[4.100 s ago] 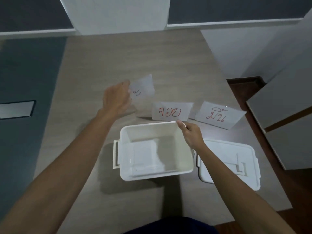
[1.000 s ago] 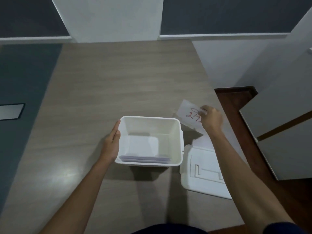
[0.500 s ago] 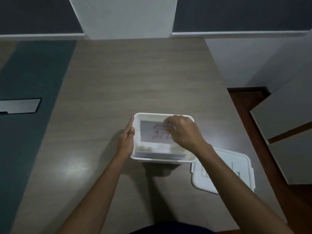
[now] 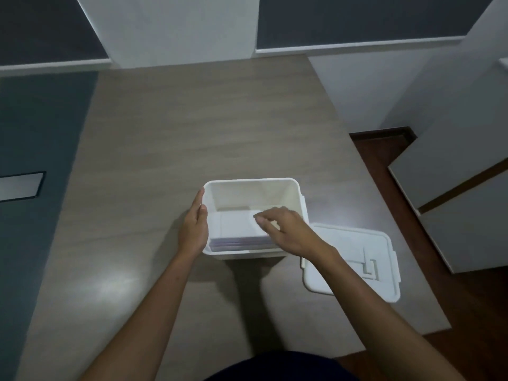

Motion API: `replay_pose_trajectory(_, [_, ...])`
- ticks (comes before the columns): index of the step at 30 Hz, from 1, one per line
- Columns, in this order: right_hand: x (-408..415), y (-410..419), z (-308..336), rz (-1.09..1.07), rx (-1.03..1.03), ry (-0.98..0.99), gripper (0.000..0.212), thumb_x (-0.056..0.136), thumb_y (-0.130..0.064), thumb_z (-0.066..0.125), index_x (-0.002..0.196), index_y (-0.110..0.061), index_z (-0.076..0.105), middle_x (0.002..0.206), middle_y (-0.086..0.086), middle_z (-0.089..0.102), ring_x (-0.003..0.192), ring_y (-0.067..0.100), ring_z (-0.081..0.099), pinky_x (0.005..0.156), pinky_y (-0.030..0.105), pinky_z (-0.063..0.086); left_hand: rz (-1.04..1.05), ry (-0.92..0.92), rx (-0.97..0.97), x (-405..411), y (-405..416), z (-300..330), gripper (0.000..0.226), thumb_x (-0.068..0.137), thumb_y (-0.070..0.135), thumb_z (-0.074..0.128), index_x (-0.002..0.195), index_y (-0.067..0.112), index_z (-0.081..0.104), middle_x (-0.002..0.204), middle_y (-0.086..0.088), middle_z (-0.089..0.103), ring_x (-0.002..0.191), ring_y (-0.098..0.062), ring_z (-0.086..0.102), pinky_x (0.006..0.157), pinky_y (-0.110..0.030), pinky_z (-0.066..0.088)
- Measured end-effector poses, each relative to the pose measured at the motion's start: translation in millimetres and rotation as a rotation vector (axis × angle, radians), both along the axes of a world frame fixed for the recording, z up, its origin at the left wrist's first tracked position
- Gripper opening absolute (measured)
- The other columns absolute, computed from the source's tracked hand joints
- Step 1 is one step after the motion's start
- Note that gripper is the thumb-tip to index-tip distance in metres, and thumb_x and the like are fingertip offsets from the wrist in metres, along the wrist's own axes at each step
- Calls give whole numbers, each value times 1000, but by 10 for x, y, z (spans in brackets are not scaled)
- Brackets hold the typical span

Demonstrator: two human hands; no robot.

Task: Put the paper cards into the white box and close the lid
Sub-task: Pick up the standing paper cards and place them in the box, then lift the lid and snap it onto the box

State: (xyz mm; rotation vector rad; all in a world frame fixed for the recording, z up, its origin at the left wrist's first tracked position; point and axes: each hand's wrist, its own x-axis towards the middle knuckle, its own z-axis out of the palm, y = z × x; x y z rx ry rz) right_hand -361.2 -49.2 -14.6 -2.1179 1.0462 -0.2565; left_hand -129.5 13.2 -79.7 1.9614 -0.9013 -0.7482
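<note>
The white box [image 4: 292,188] stands open on the table, with several paper cards [image 4: 236,229] stacked flat inside it. My left hand [image 4: 193,226] lies against the box's left wall with the thumb at the rim, holding it steady. My right hand [image 4: 286,229] reaches in from the right over the box, its curled fingertips pinching the right corner of the top card, which lies nearly flat on the stack. The white lid [image 4: 354,259] lies flat on the table just right of the box, partly hidden by my right forearm.
The wooden table [image 4: 192,133] ends close to the right of the lid, where a dark floor [image 4: 481,312] and white cabinet fronts [image 4: 467,215] begin. A white pillar [image 4: 176,28] stands at the table's far end.
My right hand brought the card with red writing from the table into the box and lowered it onto the stack. My left hand stayed on the box's left side.
</note>
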Motion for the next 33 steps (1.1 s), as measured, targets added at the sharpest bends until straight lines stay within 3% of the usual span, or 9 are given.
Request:
replay_pose_trajectory(5, [-819,-241,-240,-529,-302,-36,31,95,-35,57,119,-18,67,123,3,66,117,22,52,97,32,41,26,-338,112,-117,-135,254,45,95,37,41,140,35,44,147,-11,41,137,-29,36,112,-44,30])
replay_pose_trajectory(8, [-1488,-267,-552,-714,-188,258,49,93,-41,59,136,-19,56,142,12,53,130,34,43,103,46,40,-48,-444,-12,-490,-277,479,45,94,37,46,138,27,49,148,-12,41,138,-30,32,112,-42,30])
replay_pose_trajectory(11, [-2072,-100,-843,-692,29,632,67,91,-57,52,150,-30,36,158,12,29,144,38,23,111,53,32,-177,-446,-111,-1045,-473,688,48,94,34,48,139,17,48,148,-12,41,140,-28,31,113,-40,29])
replay_pose_trajectory(13, [-2271,33,-1001,-651,93,713,71,89,-62,52,150,-33,31,156,12,28,142,39,25,110,55,33,-277,-460,-159,-1386,-564,772,51,93,33,48,139,10,48,147,-13,42,139,-29,33,113,-39,29])
replay_pose_trajectory(17, [-2570,270,-1102,-734,91,681,73,82,-64,60,143,-35,34,145,14,39,124,38,43,98,48,43,-646,-552,-221,-2272,-619,716,59,88,33,48,139,3,45,150,-16,39,140,-31,31,116,-41,27])
replay_pose_trajectory(21, [-2764,438,-1163,-746,-27,724,79,78,-75,55,140,-29,39,132,19,51,114,35,51,88,41,48,-855,-500,94,-2935,-518,305,68,91,43,41,148,8,28,160,-11,21,148,-27,14,119,-42,20])
replay_pose_trajectory(26, [-2920,644,-1262,-817,-43,753,85,77,-81,43,149,-35,35,139,17,46,115,30,51,92,35,46,-644,-499,625,-3136,-345,-196,89,89,51,45,149,-5,10,160,-23,1,148,-36,1,120,-44,7])
replay_pose_trajectory(30, [-2962,730,-1302,-919,16,651,78,81,-73,52,145,-30,39,138,18,45,114,33,48,92,38,46,-577,-461,564,-3217,-264,-371,87,88,50,49,145,-9,21,159,-23,9,147,-35,6,120,-42,9])
replay_pose_trajectory(33, [-2943,782,-1305,-1131,97,408,79,80,-66,62,144,-24,41,137,16,45,119,35,44,94,44,44,-453,-343,482,-3285,-334,-294,75,83,47,57,134,-6,39,145,-21,39,135,-35,36,112,-44,31])
